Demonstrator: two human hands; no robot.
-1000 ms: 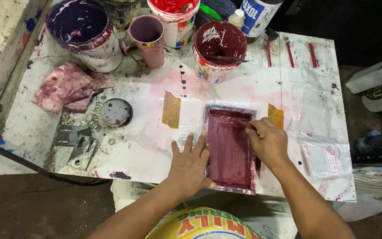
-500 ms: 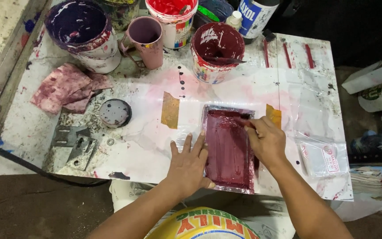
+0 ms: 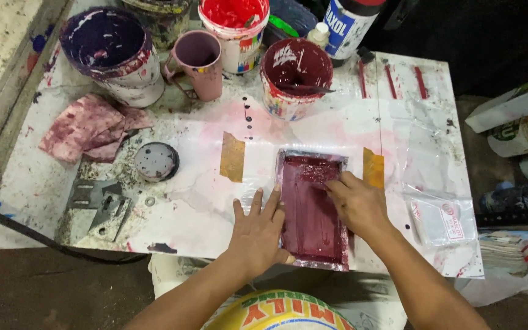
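The left hand (image 3: 258, 235) is laid flat with its fingers spread apart, palm down, on the paint-stained white tabletop (image 3: 190, 208); its fingertips and thumb side touch the left edge of the flat rectangular plate coated in wet maroon ink (image 3: 310, 226), which lies just right of the frame's centre. Nothing is gripped by it. The right hand (image 3: 355, 205) is rested on the plate's upper right part with its fingers drawn together and curled; the fingertips (image 3: 331, 186) are pressed on the inked surface, and whether something small is pinched between them cannot be told.

The plate's upper corners are flanked by two strips of brown tape (image 3: 232, 157), one well to the left and one just beside the right edge. Its lower edge lies close to the table's near edge. Bare tabletop is left to the left of the left hand, and a clear plastic sheet with a small packet (image 3: 438, 220) is spread to the right.

Along the upper edge of the frame stand a round tub lined with dark purple paint (image 3: 108, 49), a mauve plastic mug (image 3: 198, 61), a white tub of bright red paint (image 3: 234, 27) and a tub smeared with maroon paint (image 3: 294, 76). A crumpled, maroon-blotched rag (image 3: 87, 128) lies at the upper left, a round grey lid (image 3: 156, 162) beside it, and metal brackets (image 3: 99, 208) at the lower left.
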